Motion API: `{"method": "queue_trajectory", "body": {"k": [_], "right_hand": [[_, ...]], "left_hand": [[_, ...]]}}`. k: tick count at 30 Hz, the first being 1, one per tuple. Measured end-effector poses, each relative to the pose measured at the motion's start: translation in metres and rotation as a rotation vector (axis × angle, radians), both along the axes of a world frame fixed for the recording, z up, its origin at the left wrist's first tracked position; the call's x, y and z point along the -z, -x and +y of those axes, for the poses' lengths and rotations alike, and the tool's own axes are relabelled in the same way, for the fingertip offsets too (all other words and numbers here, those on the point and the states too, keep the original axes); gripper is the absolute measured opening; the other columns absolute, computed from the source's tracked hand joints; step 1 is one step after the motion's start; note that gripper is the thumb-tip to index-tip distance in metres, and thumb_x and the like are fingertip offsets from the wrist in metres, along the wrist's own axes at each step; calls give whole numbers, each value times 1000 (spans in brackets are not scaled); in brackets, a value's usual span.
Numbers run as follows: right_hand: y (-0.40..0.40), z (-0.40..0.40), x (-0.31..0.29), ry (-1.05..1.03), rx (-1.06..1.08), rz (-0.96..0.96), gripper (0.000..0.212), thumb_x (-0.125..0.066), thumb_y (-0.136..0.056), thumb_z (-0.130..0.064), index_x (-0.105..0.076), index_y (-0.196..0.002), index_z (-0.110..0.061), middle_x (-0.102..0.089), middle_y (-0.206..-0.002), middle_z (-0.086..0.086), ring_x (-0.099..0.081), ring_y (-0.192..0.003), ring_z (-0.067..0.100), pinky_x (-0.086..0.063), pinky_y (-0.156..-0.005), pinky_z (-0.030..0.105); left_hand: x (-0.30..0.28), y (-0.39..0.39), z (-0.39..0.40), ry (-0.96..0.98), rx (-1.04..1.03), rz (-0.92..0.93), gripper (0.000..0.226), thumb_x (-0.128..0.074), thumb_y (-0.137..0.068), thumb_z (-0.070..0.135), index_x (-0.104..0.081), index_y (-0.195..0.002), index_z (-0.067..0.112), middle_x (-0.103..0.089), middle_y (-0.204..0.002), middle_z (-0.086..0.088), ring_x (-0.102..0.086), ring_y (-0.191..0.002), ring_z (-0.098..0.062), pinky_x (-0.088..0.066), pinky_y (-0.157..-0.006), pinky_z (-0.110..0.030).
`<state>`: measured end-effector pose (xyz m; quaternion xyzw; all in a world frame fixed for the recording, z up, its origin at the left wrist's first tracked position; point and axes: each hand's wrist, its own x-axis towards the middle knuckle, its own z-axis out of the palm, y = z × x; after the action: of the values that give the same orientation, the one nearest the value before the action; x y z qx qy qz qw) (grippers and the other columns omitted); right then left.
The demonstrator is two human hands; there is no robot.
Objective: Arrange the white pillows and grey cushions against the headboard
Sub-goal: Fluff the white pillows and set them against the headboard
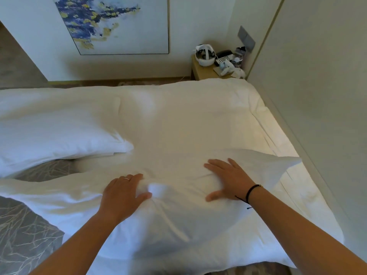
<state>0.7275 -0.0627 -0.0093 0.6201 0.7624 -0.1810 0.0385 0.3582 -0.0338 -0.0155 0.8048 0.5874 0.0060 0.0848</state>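
Left hand (124, 192) pinches a fold of the near white pillow (178, 215); right hand (228, 180) lies flat, fingers spread, on it; second pillow (59, 133) at nine o'clock.

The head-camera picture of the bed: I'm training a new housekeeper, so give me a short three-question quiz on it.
1. True or false: both hands rest on the near white pillow.
2. Which hand wears a ring: left or right?
3. Where does the other plump white pillow lie? A) left of the hands B) on the wooden bedside table C) against the right wall

Key:
1. True; the right hand lies flat, the left bunches the cloth.
2. Left; the right wrist has a black cord bracelet.
3. A, over the grey branch-patterned cushion.
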Motion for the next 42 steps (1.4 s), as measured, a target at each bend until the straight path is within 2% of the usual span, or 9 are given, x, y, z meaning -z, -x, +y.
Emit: {"method": "queue_trajectory", "body": {"k": [4,7,12,17,27,33,38,40,42], "right_hand": [[8,11,-8,127,29,-43,126,-61,-46,-89,-16,-152,-37,-21,-159,-15,-19,-144,3,0,-119,31],[21,21,-8,151,70,-99,115,-70,-54,-77,-26,-150,-32,-33,-155,-10,-31,-140,11,-13,-117,32],[49,36,0,147,121,-217,73,-72,-70,-60,-54,-132,-26,-59,-128,-3,-54,-116,24,-42,-97,35],[62,33,6,105,123,-295,30,-61,-88,-43,-63,-104,-18,-65,-109,4,-60,-99,28,-44,-80,34],[29,30,-42,-29,336,49,23,-54,-94,-38,-57,-85,-18,-67,-88,3,-60,-82,25,-44,-68,35],[-47,36,-98,-115,434,263,30,-57,-94,-34,-57,-78,-8,-61,-74,4,-56,-71,23,-42,-64,34],[-154,22,-140,-203,468,284,31,-55,-95,-36,-44,-71,-21,-50,-70,-5,-49,-69,20,-32,-56,26],[-196,11,-144,-224,487,257,32,-53,-96,-37,-38,-70,-25,-45,-68,-10,-45,-68,19,-28,-54,25],[-238,0,-143,-239,561,273,32,-52,-96,-38,-38,-71,-25,-44,-69,-10,-45,-69,19,-27,-55,27]], "left_hand": [[10,11,-3,-11,-16,-36,59,-56,-82,67,-58,-127,30,-68,-112,5,-62,-103,-20,-47,-88,-35],[15,13,-2,-7,-47,-63,42,-63,-82,57,-66,-112,28,-70,-100,6,-63,-96,-21,-47,-82,-37],[21,15,7,51,-68,-5,28,-55,-90,50,-67,-102,27,-67,-96,9,-61,-94,-18,-43,-83,-34],[19,11,9,67,-57,30,21,-50,-94,42,-66,-99,29,-67,-93,10,-62,-93,-15,-42,-83,-33],[-14,-19,46,-70,-149,-118,26,-45,-99,37,-67,-108,28,-72,-97,8,-67,-91,-17,-44,-82,-34],[-73,-103,90,-240,-121,-140,23,-50,-98,34,-70,-105,24,-73,-93,6,-67,-90,-20,-41,-85,-36],[-128,-234,131,-326,16,-238,23,-50,-98,27,-73,-101,22,-74,-90,1,-65,-82,-22,-44,-89,-38],[-140,-296,147,-325,100,-225,27,-47,-99,29,-73,-101,22,-75,-94,0,-65,-85,-22,-45,-95,-40],[-147,-363,164,-305,179,-194,29,-42,-101,28,-70,-107,24,-74,-106,-1,-64,-97,-22,-35,-109,-42]]}}
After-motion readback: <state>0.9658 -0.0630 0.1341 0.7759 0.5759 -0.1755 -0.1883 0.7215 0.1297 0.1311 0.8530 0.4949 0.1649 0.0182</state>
